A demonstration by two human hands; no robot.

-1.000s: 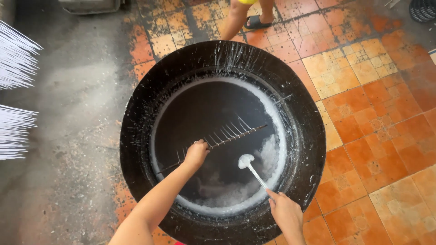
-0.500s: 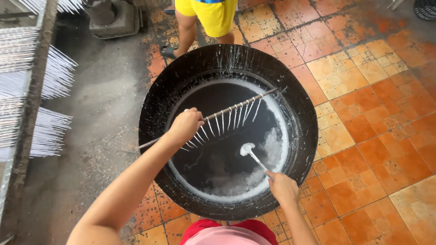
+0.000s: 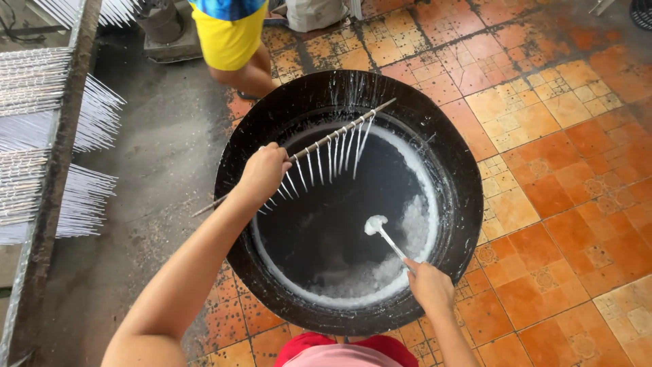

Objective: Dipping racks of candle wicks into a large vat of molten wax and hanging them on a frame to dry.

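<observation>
The left hand [image 3: 263, 173] is closed around a thin rod [image 3: 319, 144] strung with dripping white strands, held tilted above the dark liquid in the big black vat [image 3: 468, 197]. The right hand [image 3: 429, 285], at the vat's near rim, grips a white-caked ladle [image 3: 386, 234]. It looks like the draining stage of dipping; a steady hold seems needed next.

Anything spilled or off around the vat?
White drips and splashes streak the far rim of the black vat, and white froth gathers along its right inner wall. The left hand holds the rod of hanging white strands tilted; the right hand holds a ladle.
</observation>
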